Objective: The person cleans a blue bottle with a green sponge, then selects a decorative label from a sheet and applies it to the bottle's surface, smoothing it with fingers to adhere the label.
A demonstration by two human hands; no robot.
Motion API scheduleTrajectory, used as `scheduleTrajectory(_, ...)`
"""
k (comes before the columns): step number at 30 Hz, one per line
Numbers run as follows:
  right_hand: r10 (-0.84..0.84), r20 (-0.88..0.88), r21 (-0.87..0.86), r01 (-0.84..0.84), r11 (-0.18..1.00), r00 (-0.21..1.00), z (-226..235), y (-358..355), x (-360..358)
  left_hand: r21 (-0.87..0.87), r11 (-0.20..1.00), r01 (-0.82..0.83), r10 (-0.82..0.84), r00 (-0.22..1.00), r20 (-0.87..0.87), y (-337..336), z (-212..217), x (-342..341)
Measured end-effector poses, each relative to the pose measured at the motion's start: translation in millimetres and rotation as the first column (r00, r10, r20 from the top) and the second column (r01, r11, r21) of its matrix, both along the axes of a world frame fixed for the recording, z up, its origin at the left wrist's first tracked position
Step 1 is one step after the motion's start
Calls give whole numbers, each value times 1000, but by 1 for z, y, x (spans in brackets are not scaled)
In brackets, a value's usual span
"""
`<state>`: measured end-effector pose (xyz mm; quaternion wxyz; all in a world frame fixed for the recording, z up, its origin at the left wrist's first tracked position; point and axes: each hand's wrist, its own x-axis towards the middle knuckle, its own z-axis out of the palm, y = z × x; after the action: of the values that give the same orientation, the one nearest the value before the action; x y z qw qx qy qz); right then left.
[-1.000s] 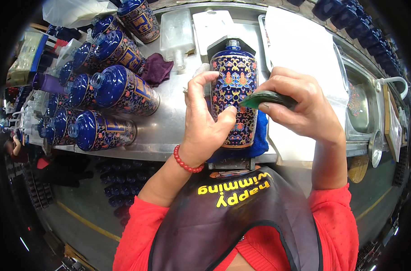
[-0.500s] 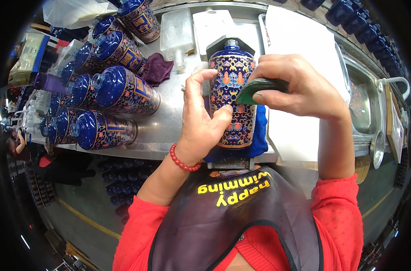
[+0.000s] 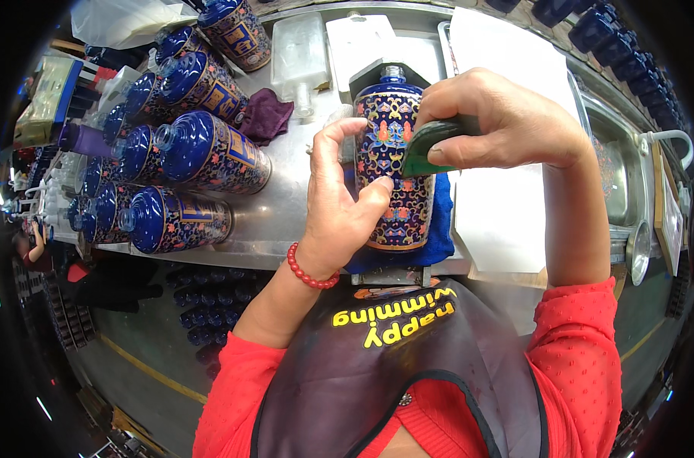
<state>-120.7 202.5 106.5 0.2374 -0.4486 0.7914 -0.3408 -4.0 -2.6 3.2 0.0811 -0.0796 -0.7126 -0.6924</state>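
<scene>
A dark blue bottle (image 3: 396, 206) with a colourful floral pattern lies on its side in front of me, its clear threaded neck pointing away. My left hand (image 3: 338, 206), with a red bead bracelet at the wrist, grips the bottle's left side; its thumb presses on the patterned face. In my right hand (image 3: 503, 126) is a flat green scraper (image 3: 421, 156), pinched between thumb and fingers. Its edge rests on or just over the right half of the pattern. A blue cloth (image 3: 441, 229) lies under the bottle.
Several similar blue bottles (image 3: 209, 153) lie at the left of the metal table, with a purple cloth (image 3: 264, 116) beside them. A clear container (image 3: 298, 53) lies behind. White sheets (image 3: 499, 217) cover the right side, next to a metal sink (image 3: 629, 179).
My right hand and the scraper have shifted slightly rightward on the bottle, the hand rising and the forearm swinging outward. My left hand holds its place on the bottle.
</scene>
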Motion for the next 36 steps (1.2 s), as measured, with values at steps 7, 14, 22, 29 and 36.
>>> scheduleTrajectory(7,20,16,57,-21,998,1000,4,-1,-3,11,1000,8,-8,1000,14,2,2,1)
scheduleTrajectory(14,48,58,94,-53,994,997,5,-1,-6,118,993,27,-33,998,45,3,4,3)
scheduleTrajectory(22,43,18,58,-44,997,999,4,-2,-7,6,1000,4,-4,1000,10,1,3,1)
scheduleTrajectory(29,141,8,70,-141,988,990,6,-7,-15,57,998,8,-9,1000,11,3,6,4)
scheduleTrajectory(36,115,32,58,-117,991,993,3,-2,-14,-53,998,-33,32,999,-25,3,0,1)
